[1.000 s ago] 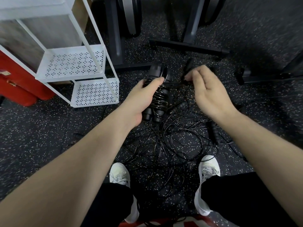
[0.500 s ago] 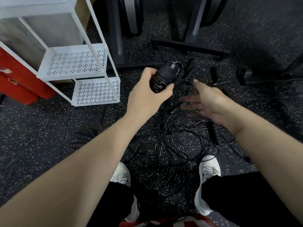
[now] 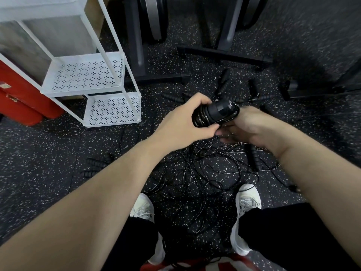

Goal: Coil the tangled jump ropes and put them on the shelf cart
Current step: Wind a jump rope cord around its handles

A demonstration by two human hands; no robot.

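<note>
A coiled black jump rope, cord wound round its two handles, lies sideways in the air above the floor. My left hand grips its left end. My right hand cups the bundle from the right and below; its fingertips are hidden under the rope. A tangle of thin black ropes spreads on the speckled floor between my shoes, with loose ribbed handles around it. The white shelf cart stands at the left, its perforated shelves bare.
Black machine bases and uprights cross the floor behind the ropes. A red case lies left of the cart. More handles lie on the floor at the left and far side. My white shoes flank the tangle.
My left hand turned the coiled rope sideways and lowered it to the right. My right hand came up from the tangle to meet the bundle.
</note>
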